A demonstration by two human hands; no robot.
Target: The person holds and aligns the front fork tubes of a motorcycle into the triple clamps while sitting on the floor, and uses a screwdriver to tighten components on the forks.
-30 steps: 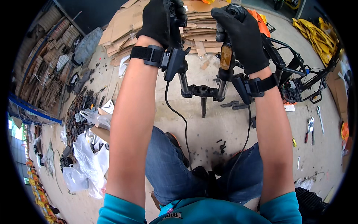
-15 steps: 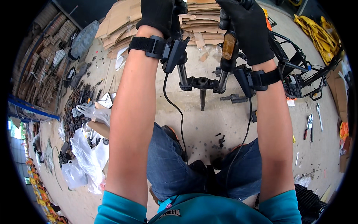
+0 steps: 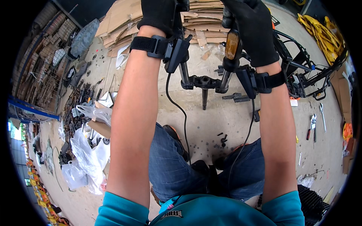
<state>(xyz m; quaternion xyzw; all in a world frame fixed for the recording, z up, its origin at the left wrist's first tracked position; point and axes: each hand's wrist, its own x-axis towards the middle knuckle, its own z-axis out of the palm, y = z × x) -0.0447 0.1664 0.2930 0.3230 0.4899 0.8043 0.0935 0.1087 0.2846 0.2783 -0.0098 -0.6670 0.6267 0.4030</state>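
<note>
My left hand point(image 3: 158, 15), in a black glove, is closed around the top of the left leg of a black front fork point(image 3: 204, 82). My right hand point(image 3: 252, 35), gloved the same way, grips the top of the other leg, beside an amber reflector point(image 3: 231, 44). The fork hangs upside down between them: its crossbar and downward stem sit low, with silver-dark tubes point(image 3: 225, 80) rising to my hands. The upper ends are partly hidden by my fingers and the frame edge. Each wrist carries a strapped black device point(image 3: 177, 54) with a cable.
Behind lies stacked cardboard point(image 3: 200, 20). A black tubular frame point(image 3: 301, 69) and yellow panels point(image 3: 320, 34) are at the right, near pliers point(image 3: 312, 127) and a wrench point(image 3: 322, 116) on the floor. Plastic bags point(image 3: 86, 154) and metal parts are at the left, beside a wire cage point(image 3: 43, 64).
Over the last second both hands and the fork have moved upward in the picture, carrying the fork's top partly past the upper edge. The grip looks the same.
</note>
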